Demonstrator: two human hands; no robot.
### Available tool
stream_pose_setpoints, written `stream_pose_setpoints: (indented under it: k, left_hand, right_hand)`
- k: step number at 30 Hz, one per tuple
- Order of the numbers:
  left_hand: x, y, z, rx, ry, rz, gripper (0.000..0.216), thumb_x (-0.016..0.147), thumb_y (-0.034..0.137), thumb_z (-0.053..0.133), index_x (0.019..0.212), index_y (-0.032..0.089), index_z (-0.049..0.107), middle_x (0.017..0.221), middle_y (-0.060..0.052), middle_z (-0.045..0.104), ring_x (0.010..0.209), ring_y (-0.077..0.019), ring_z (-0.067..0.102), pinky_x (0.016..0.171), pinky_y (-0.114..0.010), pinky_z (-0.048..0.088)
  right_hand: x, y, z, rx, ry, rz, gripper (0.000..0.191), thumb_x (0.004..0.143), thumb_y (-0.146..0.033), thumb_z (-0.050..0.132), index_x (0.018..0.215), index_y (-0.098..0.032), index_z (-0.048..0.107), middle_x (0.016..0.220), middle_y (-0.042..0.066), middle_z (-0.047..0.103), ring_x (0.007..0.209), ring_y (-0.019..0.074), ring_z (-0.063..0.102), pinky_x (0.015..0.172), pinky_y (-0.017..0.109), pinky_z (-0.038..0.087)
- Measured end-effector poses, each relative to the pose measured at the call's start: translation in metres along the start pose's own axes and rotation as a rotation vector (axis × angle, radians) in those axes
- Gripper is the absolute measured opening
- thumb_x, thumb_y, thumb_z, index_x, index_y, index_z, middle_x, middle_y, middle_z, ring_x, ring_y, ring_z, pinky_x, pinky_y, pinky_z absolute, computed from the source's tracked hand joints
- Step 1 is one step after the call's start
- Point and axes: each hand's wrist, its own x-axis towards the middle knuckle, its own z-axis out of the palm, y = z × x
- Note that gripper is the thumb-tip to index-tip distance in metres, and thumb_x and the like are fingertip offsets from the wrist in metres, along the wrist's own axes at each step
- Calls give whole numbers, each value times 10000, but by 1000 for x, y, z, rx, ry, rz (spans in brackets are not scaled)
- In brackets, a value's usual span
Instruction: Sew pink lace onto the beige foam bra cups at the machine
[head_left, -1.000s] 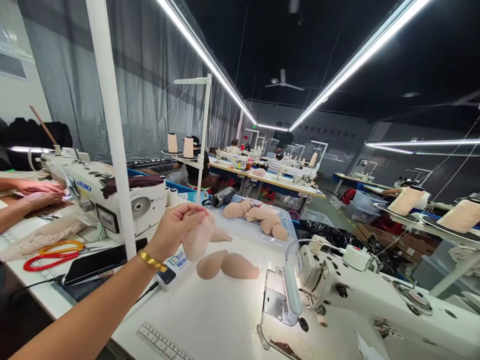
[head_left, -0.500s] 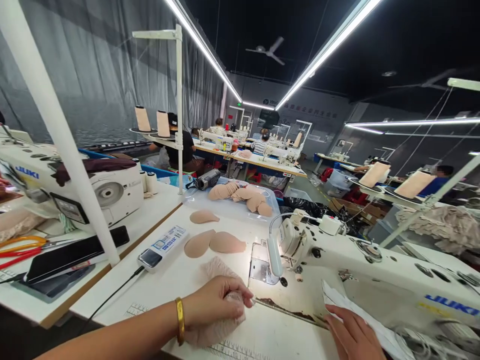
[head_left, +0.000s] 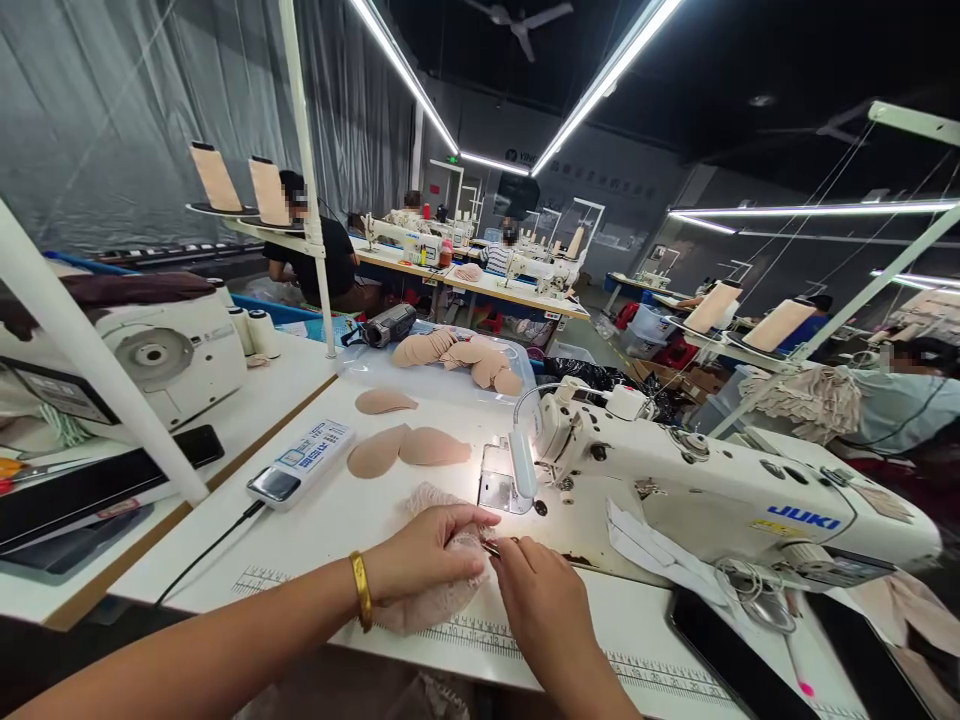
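My left hand (head_left: pixel 431 550), with a gold bracelet at the wrist, is closed on a bunched piece of pale pink lace fabric (head_left: pixel 431 605) above the front of the sewing table. Close against it, my right hand (head_left: pixel 544 590) is closed round a small dark metal tool (head_left: pixel 490 548), whose tip meets the lace by the left fingers. Most of the tool is hidden in the palm. Just beyond both hands are the needle plate (head_left: pixel 499 492) and the lamp-lit head of the sewing machine (head_left: pixel 660 450).
Beige cup-shaped pieces (head_left: pixel 435 447) lie behind the hands, with more stacked in a clear plastic tray (head_left: pixel 367 366). A white cabled device (head_left: pixel 300 465) rests to the left. White folded cloth (head_left: pixel 652 540) and a black phone (head_left: pixel 735 655) are at right. Co-workers sit farther off.
My right hand has come from the white cloth at the right to the lace, now with the metal tool in it. My left hand keeps hold of the lace. The view has shifted.
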Motion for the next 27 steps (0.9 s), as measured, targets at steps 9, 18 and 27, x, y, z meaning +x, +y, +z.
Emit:
stream_pose_setpoints:
  k: [9, 18, 27]
  left_hand:
    - [-42, 44, -105, 614, 403, 130, 404, 854, 367, 590, 1233, 272, 695, 1232, -47, 708, 1143, -313, 637, 993, -409, 474]
    - [-17, -2, -57, 1013, 183, 387, 416, 919, 248, 613, 1334, 238, 592, 1426, -114, 562, 1302, -348, 491, 1087, -485, 346]
    - [12, 8, -50, 407, -51, 79, 488, 989, 554, 452, 671, 186, 416, 642, 26, 418, 628, -147, 386, 598, -283, 290]
  right_hand:
    - [-63, 79, -14, -94, -245, 207, 243, 1076, -356, 379, 1025, -243, 588, 833, 34, 690, 641, 203, 643, 553, 293, 378]
    - [-32, 40, 2, 274, -95, 148, 456, 1030, -391, 539, 1454, -250, 450, 1334, 136, 596, 1215, 304, 575, 988, 461, 522]
    - [4, 6, 20, 715, -217, 327, 352, 1047, -333, 484, 1386, -248, 530, 920, 42, 692, 804, 210, 667, 698, 317, 556]
